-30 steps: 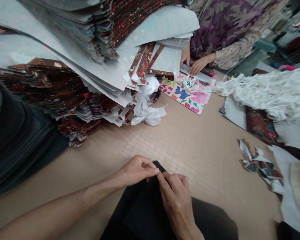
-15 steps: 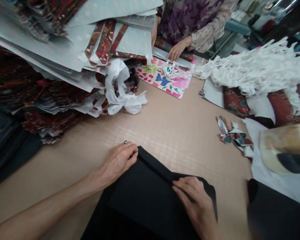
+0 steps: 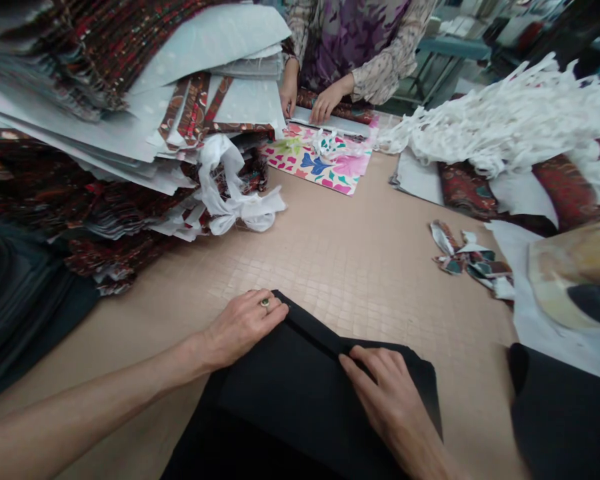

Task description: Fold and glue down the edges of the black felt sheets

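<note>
A piece of black fabric (image 3: 300,393) lies on the tan tabletop in front of me, its far edge folded over in a narrow strip. My left hand (image 3: 247,323), with a ring on one finger, is closed on the far left corner of that fold. Farther right along the same fold, my right hand (image 3: 380,383) pinches the cloth between thumb and fingers. Between the two hands the folded edge runs fairly straight. The near part of the fabric runs out of the picture at the bottom.
Tall stacks of patterned and pale cloth (image 3: 130,153) stand at the left. White strips (image 3: 500,120) are heaped at the right, above patterned scraps (image 3: 473,260) and another black cloth (image 3: 565,413). Across the table, a person's hands (image 3: 325,103) rest by a floral sheet (image 3: 320,160).
My left hand has turned slightly and its fingers lie flatter over the fold's corner. My right hand keeps its place on the fold. The camera view has shifted a little.
</note>
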The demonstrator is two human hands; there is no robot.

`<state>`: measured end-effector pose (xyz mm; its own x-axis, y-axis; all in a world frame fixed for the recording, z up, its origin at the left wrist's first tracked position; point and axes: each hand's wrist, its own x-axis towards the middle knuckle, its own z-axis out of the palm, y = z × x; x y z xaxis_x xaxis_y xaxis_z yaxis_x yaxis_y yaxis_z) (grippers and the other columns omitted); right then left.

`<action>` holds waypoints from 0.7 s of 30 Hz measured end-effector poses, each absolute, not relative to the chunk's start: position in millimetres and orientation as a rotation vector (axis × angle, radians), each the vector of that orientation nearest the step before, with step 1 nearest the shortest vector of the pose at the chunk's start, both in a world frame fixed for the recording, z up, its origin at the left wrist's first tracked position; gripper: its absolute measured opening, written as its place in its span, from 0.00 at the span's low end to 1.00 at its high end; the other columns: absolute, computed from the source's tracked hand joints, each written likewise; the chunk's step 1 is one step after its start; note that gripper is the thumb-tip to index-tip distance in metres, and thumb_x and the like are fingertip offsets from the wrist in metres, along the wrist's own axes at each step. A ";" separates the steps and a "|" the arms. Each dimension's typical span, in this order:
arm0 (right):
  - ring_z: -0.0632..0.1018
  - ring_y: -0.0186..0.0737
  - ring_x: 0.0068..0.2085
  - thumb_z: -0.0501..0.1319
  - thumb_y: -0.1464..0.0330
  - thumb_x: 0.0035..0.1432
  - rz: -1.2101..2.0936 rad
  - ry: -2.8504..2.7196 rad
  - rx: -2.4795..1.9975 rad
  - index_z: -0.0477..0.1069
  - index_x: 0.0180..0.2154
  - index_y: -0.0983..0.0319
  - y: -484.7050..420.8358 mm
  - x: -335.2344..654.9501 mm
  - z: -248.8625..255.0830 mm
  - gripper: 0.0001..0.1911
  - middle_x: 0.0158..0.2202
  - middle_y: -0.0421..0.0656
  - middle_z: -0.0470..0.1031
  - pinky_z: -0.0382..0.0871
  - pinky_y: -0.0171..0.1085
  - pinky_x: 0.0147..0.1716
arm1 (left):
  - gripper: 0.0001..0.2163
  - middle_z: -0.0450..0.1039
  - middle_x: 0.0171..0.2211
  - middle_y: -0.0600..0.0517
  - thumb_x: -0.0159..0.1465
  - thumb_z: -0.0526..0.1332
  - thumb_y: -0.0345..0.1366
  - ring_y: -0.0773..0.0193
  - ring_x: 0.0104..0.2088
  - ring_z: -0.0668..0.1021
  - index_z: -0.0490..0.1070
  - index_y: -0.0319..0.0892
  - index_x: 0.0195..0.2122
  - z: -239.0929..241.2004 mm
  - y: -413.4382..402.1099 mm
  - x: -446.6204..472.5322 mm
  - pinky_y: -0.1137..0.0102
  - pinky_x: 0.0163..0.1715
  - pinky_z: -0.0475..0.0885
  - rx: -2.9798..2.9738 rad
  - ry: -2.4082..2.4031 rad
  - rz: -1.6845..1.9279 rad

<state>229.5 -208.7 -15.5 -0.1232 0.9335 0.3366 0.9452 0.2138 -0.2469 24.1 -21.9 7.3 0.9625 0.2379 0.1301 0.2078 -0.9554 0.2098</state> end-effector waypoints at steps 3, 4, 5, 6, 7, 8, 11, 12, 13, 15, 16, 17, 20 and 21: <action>0.71 0.41 0.38 0.47 0.77 0.60 -0.101 -2.167 -1.713 0.70 0.43 0.64 -210.7 231.7 -15.8 0.16 0.39 0.49 0.73 0.63 0.43 0.36 | 0.13 0.70 0.39 0.44 0.64 0.47 0.24 0.56 0.42 0.70 0.61 0.32 0.50 16.4 -28.0 20.3 0.63 0.40 0.71 3.002 0.287 0.061; 0.71 0.42 0.39 0.47 0.77 0.60 -0.100 -2.196 -1.715 0.70 0.44 0.64 -211.5 232.3 -15.9 0.16 0.40 0.49 0.73 0.63 0.44 0.37 | 0.16 0.69 0.41 0.43 0.63 0.48 0.24 0.54 0.44 0.69 0.59 0.32 0.52 19.6 -31.3 19.7 0.63 0.40 0.71 3.022 0.293 0.000; 0.71 0.42 0.40 0.47 0.77 0.60 -0.092 -2.221 -1.717 0.69 0.45 0.64 -212.4 232.9 -16.0 0.16 0.40 0.49 0.73 0.63 0.44 0.38 | 0.18 0.68 0.44 0.42 0.62 0.50 0.23 0.52 0.46 0.69 0.58 0.32 0.53 22.3 -35.2 19.8 0.62 0.41 0.71 3.039 0.306 -0.060; 0.71 0.42 0.40 0.47 0.77 0.60 -0.081 -2.241 -1.719 0.69 0.45 0.65 -213.1 233.4 -16.0 0.16 0.41 0.49 0.72 0.63 0.44 0.39 | 0.20 0.67 0.47 0.42 0.60 0.51 0.23 0.51 0.47 0.68 0.57 0.34 0.54 24.5 -39.4 20.4 0.62 0.42 0.71 3.058 0.327 -0.110; 0.70 0.42 0.40 0.47 0.77 0.60 -0.068 -2.256 -1.718 0.68 0.46 0.65 -213.6 233.8 -16.1 0.17 0.41 0.49 0.72 0.63 0.45 0.39 | 0.21 0.65 0.50 0.42 0.59 0.51 0.22 0.50 0.48 0.68 0.57 0.35 0.55 26.1 -43.8 21.6 0.61 0.43 0.70 3.079 0.354 -0.151; 0.70 0.42 0.40 0.47 0.77 0.60 -0.056 -2.265 -1.716 0.68 0.46 0.65 -213.9 234.1 -16.1 0.17 0.42 0.49 0.72 0.64 0.44 0.39 | 0.23 0.63 0.52 0.42 0.58 0.52 0.22 0.49 0.49 0.68 0.56 0.37 0.56 26.9 -48.2 23.3 0.60 0.44 0.70 3.101 0.382 -0.186; 0.70 0.42 0.40 0.47 0.77 0.60 -0.033 -2.253 -1.706 0.68 0.46 0.65 -213.1 234.6 -15.9 0.16 0.42 0.48 0.72 0.64 0.44 0.39 | 0.28 0.58 0.57 0.44 0.55 0.54 0.20 0.46 0.49 0.68 0.54 0.42 0.58 27.0 -59.9 29.1 0.57 0.45 0.69 3.154 0.438 -0.295; 0.70 0.42 0.40 0.47 0.77 0.60 -0.022 -2.240 -1.700 0.68 0.45 0.65 -212.3 234.6 -15.6 0.16 0.42 0.48 0.72 0.64 0.43 0.39 | 0.30 0.57 0.57 0.44 0.54 0.55 0.21 0.45 0.50 0.67 0.53 0.42 0.59 26.7 -63.0 30.6 0.56 0.44 0.69 3.166 0.448 -0.337; 0.70 0.41 0.40 0.48 0.77 0.60 -0.006 -2.220 -1.699 0.68 0.45 0.65 -211.2 234.5 -15.1 0.16 0.42 0.48 0.71 0.63 0.43 0.38 | 0.31 0.57 0.57 0.43 0.54 0.55 0.21 0.43 0.50 0.67 0.53 0.42 0.59 26.6 -65.6 31.8 0.56 0.44 0.68 3.175 0.451 -0.376; 0.69 0.40 0.39 0.48 0.77 0.59 0.039 -2.185 -1.717 0.67 0.47 0.65 -208.9 234.0 -13.7 0.16 0.41 0.48 0.71 0.63 0.42 0.38 | 0.31 0.57 0.58 0.43 0.53 0.56 0.22 0.40 0.51 0.66 0.53 0.41 0.59 26.9 -69.6 32.7 0.55 0.45 0.68 3.198 0.454 -0.434; 0.69 0.40 0.38 0.48 0.77 0.59 0.058 -2.179 -1.729 0.66 0.49 0.65 -207.9 233.7 -12.9 0.17 0.41 0.48 0.71 0.63 0.42 0.37 | 0.31 0.57 0.58 0.44 0.54 0.56 0.22 0.39 0.52 0.66 0.53 0.41 0.59 27.1 -71.3 32.7 0.54 0.45 0.68 3.207 0.458 -0.455; 0.69 0.40 0.38 0.48 0.77 0.59 0.071 -2.181 -1.740 0.64 0.50 0.64 -207.1 233.3 -11.9 0.19 0.41 0.47 0.71 0.63 0.42 0.37 | 0.31 0.57 0.58 0.43 0.54 0.56 0.23 0.39 0.52 0.65 0.53 0.41 0.59 27.2 -72.9 32.7 0.54 0.45 0.68 3.214 0.461 -0.469; 0.68 0.41 0.39 0.49 0.77 0.57 0.056 -2.221 -1.756 0.63 0.52 0.62 -207.0 232.2 -9.4 0.21 0.42 0.47 0.70 0.62 0.42 0.38 | 0.33 0.56 0.58 0.44 0.55 0.57 0.24 0.38 0.53 0.65 0.50 0.47 0.61 26.0 -79.0 33.8 0.54 0.45 0.67 3.223 0.508 -0.475; 0.68 0.41 0.39 0.49 0.78 0.56 0.031 -2.232 -1.752 0.64 0.51 0.62 -207.6 231.9 -8.9 0.21 0.43 0.47 0.70 0.62 0.43 0.38 | 0.34 0.54 0.59 0.44 0.55 0.58 0.25 0.37 0.53 0.65 0.48 0.50 0.61 25.0 -81.5 35.1 0.53 0.45 0.67 3.223 0.526 -0.470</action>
<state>231.9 -207.6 -8.9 -0.2092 0.9522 0.2224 0.9458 0.2548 -0.2013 35.1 -81.5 25.0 0.9092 0.3319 -0.2515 0.2870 -0.9371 -0.1988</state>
